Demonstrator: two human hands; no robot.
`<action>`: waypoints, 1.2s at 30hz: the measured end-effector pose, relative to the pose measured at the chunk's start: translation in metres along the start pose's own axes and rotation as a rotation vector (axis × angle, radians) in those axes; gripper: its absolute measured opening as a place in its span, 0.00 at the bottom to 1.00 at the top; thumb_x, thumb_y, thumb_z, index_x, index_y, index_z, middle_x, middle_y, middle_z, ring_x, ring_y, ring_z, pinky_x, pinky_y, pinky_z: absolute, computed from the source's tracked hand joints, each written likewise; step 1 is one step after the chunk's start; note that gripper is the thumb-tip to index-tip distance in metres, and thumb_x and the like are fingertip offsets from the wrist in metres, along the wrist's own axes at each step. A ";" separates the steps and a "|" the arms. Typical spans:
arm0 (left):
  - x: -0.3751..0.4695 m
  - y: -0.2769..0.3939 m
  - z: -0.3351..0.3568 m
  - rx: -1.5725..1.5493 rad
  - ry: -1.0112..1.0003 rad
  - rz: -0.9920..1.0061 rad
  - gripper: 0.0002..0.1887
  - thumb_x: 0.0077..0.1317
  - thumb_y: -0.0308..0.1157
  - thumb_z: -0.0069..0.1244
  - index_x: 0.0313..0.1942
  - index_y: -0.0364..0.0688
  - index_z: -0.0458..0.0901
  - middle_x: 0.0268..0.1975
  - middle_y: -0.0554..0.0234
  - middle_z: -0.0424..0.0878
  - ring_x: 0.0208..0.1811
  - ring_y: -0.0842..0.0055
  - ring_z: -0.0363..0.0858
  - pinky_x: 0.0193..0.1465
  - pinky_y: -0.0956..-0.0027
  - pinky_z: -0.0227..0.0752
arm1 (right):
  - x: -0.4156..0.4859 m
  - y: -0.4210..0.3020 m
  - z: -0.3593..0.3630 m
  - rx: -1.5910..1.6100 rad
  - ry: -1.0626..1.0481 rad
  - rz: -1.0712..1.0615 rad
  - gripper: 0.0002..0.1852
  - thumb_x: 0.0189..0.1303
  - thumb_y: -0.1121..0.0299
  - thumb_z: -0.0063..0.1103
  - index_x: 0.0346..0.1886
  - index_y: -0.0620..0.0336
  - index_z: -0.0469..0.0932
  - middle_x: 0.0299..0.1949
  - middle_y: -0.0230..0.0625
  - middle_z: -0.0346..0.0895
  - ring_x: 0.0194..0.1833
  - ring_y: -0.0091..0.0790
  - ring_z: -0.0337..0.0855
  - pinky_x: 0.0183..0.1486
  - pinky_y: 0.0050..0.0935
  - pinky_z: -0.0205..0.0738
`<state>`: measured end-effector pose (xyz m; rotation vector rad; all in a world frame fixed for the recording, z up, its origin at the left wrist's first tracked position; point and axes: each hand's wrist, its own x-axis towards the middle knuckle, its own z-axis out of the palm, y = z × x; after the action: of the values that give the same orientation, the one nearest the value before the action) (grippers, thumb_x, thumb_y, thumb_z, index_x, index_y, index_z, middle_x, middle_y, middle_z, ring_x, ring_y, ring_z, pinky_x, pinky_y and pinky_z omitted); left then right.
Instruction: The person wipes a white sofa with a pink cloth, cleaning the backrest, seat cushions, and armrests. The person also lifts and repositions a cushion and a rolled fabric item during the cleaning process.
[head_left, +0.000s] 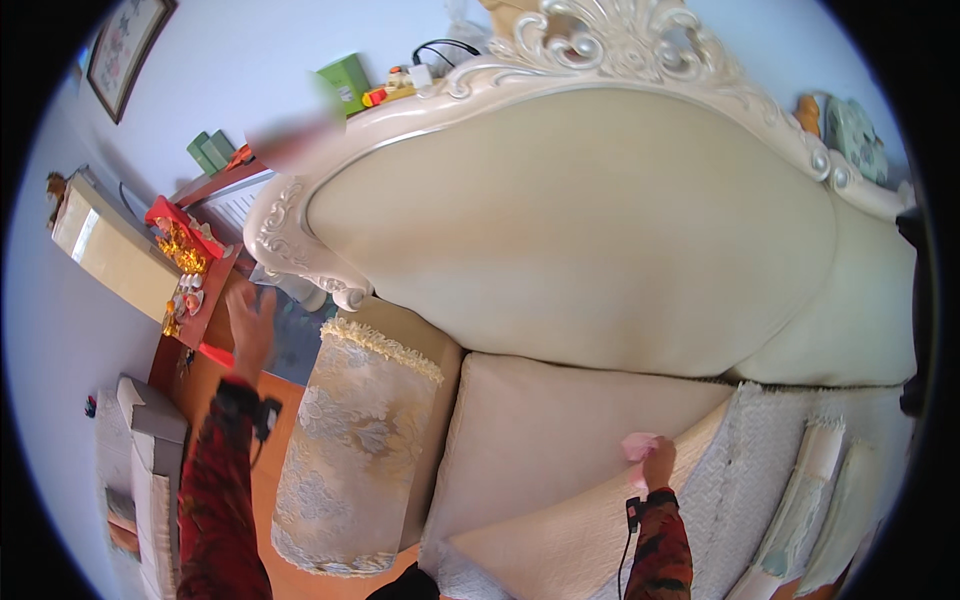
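My left hand (251, 322) is raised over the floor left of the sofa, its fingers apart and a little blurred, with nothing in it. In my right hand (660, 463) is a crumpled pink cloth (640, 447), above the folded-back part of a quilted sofa cover (570, 525). Under the fold, the bare beige seat cushion (570, 420) shows. Left of the seat, a floral cover with a ruffled edge (360, 450) lies over the sofa armrest (405, 322). The padded backrest (570, 225) has a carved, glossy frame.
A red shelf (214, 289) with a golden figurine (180, 247) and small cups stands at the left. Behind the sofa are a green box (345, 81) and a white adapter with black cable (420, 75). Another sofa (154, 450) stands at lower left. Folded covers (795, 487) lie at the right.
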<state>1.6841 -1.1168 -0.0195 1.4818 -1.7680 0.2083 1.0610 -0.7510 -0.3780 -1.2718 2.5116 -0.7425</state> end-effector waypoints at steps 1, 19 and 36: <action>0.033 0.004 0.003 -0.052 0.081 0.052 0.21 0.60 0.39 0.57 0.44 0.33 0.70 0.41 0.49 0.71 0.44 0.60 0.70 0.50 0.60 0.65 | 0.017 -0.013 -0.019 0.094 -0.001 0.224 0.06 0.54 0.73 0.54 0.36 0.59 0.74 0.38 0.46 0.74 0.45 0.52 0.73 0.46 0.45 0.68; 0.181 0.033 0.036 0.051 -0.379 0.151 0.32 0.61 0.48 0.53 0.60 0.38 0.69 0.54 0.45 0.78 0.55 0.57 0.76 0.58 0.63 0.66 | 0.329 -0.365 -0.274 -0.436 1.012 -0.877 0.16 0.61 0.63 0.53 0.52 0.52 0.77 0.55 0.36 0.75 0.57 0.42 0.73 0.57 0.39 0.66; 0.185 0.020 0.038 -0.105 -0.352 0.128 0.27 0.68 0.48 0.43 0.58 0.36 0.71 0.51 0.42 0.78 0.54 0.54 0.76 0.57 0.64 0.67 | 0.168 -0.681 -0.004 -0.007 0.470 -1.136 0.40 0.46 0.57 0.64 0.61 0.68 0.62 0.58 0.48 0.64 0.63 0.49 0.61 0.69 0.45 0.50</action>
<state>1.6506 -1.2721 0.0839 1.3935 -2.1216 -0.0865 1.4256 -1.2216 -0.0072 -2.8043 1.8362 -1.3388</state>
